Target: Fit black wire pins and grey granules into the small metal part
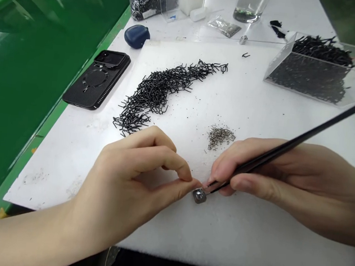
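My right hand (pixel 274 175) is closed round a pair of black tweezers (pixel 289 146). Their tips touch or nearly touch a small metal block (pixel 199 195) on the white foam mat (pixel 233 238). The thumb and forefinger of my left hand (pixel 138 175) are pressed together at the block's upper left edge; anything tiny between them is too small to make out. Beyond my hands lies a little pile of tiny metal pieces (pixel 221 137). A long heap of thin black bent pieces (pixel 159 89) spreads across the mat's far left part.
A black phone (pixel 96 79) and a dark blue case (pixel 137 36) lie at the left. At the back right stands a clear box (pixel 308 78) of black pieces. Bags and a glass of liquid (pixel 251 6) are along the back.
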Motion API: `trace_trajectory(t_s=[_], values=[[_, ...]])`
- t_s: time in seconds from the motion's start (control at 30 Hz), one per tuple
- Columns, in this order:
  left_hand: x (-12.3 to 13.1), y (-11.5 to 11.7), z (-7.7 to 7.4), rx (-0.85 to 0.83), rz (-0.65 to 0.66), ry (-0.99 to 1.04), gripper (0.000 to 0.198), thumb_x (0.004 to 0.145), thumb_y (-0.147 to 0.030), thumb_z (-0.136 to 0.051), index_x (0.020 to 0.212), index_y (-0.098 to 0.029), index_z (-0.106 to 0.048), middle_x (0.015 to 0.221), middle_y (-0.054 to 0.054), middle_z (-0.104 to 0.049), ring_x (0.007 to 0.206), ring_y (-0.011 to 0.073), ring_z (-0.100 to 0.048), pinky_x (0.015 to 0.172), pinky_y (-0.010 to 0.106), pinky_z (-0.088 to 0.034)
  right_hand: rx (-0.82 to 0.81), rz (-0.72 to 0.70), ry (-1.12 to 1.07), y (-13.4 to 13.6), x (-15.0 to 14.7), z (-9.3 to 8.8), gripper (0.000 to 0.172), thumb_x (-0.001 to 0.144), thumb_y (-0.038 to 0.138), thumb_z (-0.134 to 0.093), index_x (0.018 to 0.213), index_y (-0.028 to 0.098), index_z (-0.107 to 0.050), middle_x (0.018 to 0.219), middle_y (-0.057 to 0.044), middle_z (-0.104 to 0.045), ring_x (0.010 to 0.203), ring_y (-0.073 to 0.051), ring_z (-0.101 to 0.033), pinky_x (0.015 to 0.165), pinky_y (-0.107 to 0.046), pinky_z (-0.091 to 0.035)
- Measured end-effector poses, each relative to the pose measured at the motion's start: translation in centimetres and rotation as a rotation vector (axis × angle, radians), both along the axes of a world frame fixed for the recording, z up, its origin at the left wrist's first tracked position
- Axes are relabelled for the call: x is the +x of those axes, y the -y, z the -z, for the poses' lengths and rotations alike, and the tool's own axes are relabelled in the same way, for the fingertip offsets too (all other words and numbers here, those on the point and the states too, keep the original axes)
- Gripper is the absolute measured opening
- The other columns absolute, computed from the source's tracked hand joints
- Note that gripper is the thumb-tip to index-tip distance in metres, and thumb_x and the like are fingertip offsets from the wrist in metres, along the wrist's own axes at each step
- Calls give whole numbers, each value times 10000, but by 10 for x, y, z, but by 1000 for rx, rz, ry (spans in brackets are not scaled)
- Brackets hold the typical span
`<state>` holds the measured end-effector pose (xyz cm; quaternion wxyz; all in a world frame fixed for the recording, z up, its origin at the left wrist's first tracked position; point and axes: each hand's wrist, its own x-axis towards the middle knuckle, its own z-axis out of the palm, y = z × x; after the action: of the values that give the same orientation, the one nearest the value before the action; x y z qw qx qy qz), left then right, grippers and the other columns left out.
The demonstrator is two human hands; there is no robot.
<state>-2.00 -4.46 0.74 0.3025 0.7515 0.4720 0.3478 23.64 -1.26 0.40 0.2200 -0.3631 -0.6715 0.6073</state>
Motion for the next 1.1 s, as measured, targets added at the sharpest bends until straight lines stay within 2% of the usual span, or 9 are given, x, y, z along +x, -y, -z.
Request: trace_trajectory(t_s=[0.23, 0.5, 0.63, 0.8, 0.87, 0.97, 1.1], values=[[4, -2, -3, 15, -29, -44, 149, 879, -64, -805, 925, -201, -840, 828, -22, -702, 627, 35, -597, 516, 151, -465, -38, 20, -42, 0, -1, -1, 172, 936, 221, -786, 1074, 319, -816, 1018, 17, -837, 938, -178, -814, 851, -231, -669], [1, -5, -1, 37, 4, -54, 246, 1008, -96, -634, 1161, -140, -821, 941, 38, -717, 797, 70, -689, 661, 144, -558, 47, 122, 8, 1, -3, 0, 90, 959, 299, -774, 1024, 348, -811, 894, 29, -819, 784, -154, -797, 723, -227, -673], [-1, -6, -4, 20, -17, -33, 280, 1032, -111, -576, 1181, -144, -811, 908, 26, -710, 758, 61, -669, 634, 130, -551, 135, 175, 86, 1, -2, 1, 77, 979, 365, -754, 1018, 389, -816, 833, 48, -799, 768, -143, -774, 701, -213, -665], [-2, -5, -5, -52, -53, 33, 184, 970, -132, -674, 989, -213, -838, 877, 11, -759, 745, 106, -718, 533, 175, -537, 252, 218, 153, 0, -1, 0, 70, 986, 417, -741, 982, 395, -808, 808, 66, -788, 715, -131, -744, 712, -227, -655], [-1, -5, -5, -69, -30, 85, 132, 917, -121, -744, 915, -218, -834, 831, -2, -754, 695, 104, -708, 519, 188, -540, 293, 229, 184, 0, -1, 0, 48, 971, 419, -759, 972, 407, -805, 797, 76, -782, 672, -126, -719, 689, -236, -645], [-1, -4, -7, -37, 38, 103, 87, 834, -114, -839, 881, -186, -830, 788, -2, -734, 634, 86, -675, 523, 192, -548, 322, 287, 226, 1, 0, 1, 42, 962, 437, -764, 951, 428, -804, 879, 85, -804, 727, -140, -742, 675, -243, -643], [-3, 0, -6, 25, 141, 20, 302, 719, -219, -972, 973, -136, -831, 831, 32, -729, 657, 107, -671, 558, 225, -572, 302, 340, 218, 3, 1, 3, 59, 976, 429, -752, 958, 447, -805, 946, 93, -813, 813, -158, -772, 698, -247, -657]])
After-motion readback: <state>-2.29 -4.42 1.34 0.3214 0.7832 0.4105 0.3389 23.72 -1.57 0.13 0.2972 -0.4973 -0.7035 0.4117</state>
